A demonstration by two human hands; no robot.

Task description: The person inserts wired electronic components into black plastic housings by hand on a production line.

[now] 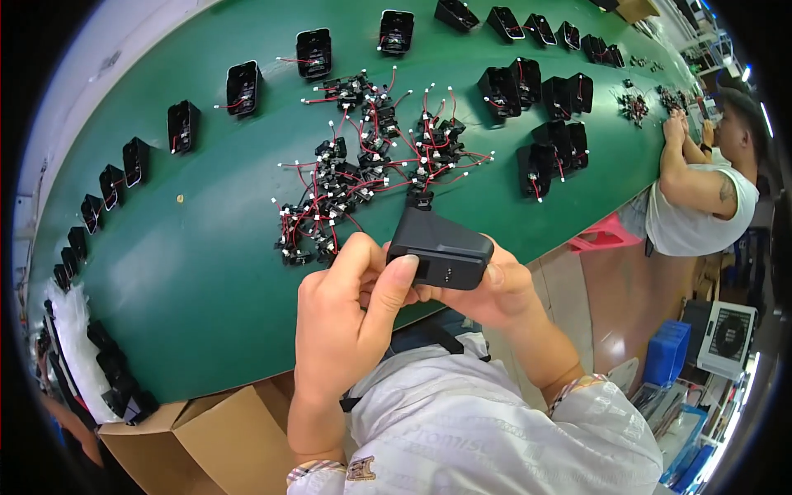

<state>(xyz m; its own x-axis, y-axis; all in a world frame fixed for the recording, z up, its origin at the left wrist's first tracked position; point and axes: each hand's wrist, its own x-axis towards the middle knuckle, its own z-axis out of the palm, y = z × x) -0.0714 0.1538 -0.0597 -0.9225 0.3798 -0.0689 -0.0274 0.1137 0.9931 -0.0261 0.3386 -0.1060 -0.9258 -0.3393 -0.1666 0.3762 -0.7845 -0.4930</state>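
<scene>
Between my two hands, above the near edge of the green table, is a black plastic housing [441, 247] with a wedge-like shape. A slot and small metal contacts show on the side facing me. My left hand [351, 297] grips its left end, the thumb pressed beside the slot. My right hand [499, 289] holds its right end, with the fingers partly hidden behind and under it. Just beyond the housing lies a heap of small black parts with red and black wires and white connectors [342, 177].
Several open black housings [243, 87] line the green table's [223, 322] far edge; more are grouped at the right [553, 153]. A co-worker [701, 181] sits at the right beside a pink stool [606, 233]. Cardboard box [223, 433] and clear plastic bags [78, 346] are at lower left.
</scene>
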